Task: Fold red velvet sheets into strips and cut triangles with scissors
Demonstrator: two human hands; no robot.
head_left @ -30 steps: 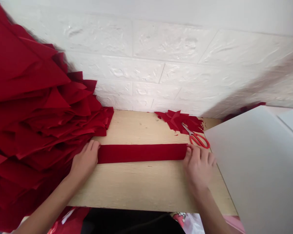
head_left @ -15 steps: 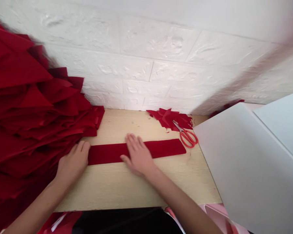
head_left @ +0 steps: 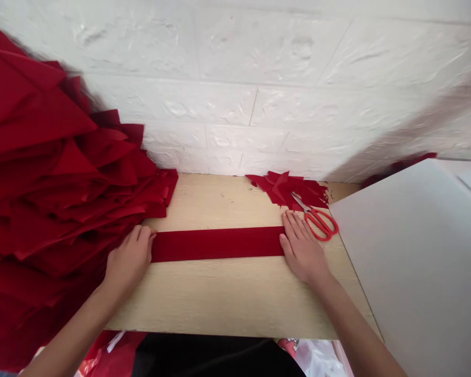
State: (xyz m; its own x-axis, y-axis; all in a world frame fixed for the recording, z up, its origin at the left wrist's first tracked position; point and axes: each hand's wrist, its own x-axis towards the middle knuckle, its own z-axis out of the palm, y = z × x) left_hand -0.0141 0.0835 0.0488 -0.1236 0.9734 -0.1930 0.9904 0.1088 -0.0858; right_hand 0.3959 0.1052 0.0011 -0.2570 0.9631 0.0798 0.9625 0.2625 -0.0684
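Observation:
A long flat strip of dark red fabric [head_left: 220, 244] lies across the wooden tabletop [head_left: 220, 298]. At its left end, my left hand [head_left: 131, 255] has its fingers closed on the edge. My right hand [head_left: 304, 246] rests flat over the right end, fingers stretched out, covering that end of the strip. Just beyond the right fingers are scissors [head_left: 317, 220] with red handles, their blades lying partly over a small heap of red fabric scraps [head_left: 284, 188].
A tall pile of red fabric pieces [head_left: 63, 183] fills the left side. White brick-patterned wall [head_left: 227, 104] closes off the back. On the right stands a large pale grey box-like object [head_left: 412, 241], with more red fabric [head_left: 400, 168] behind it.
My right hand has slid along the strip from its middle to its right end, flat on the fabric. My left hand stays at the left end. The view has shifted slightly.

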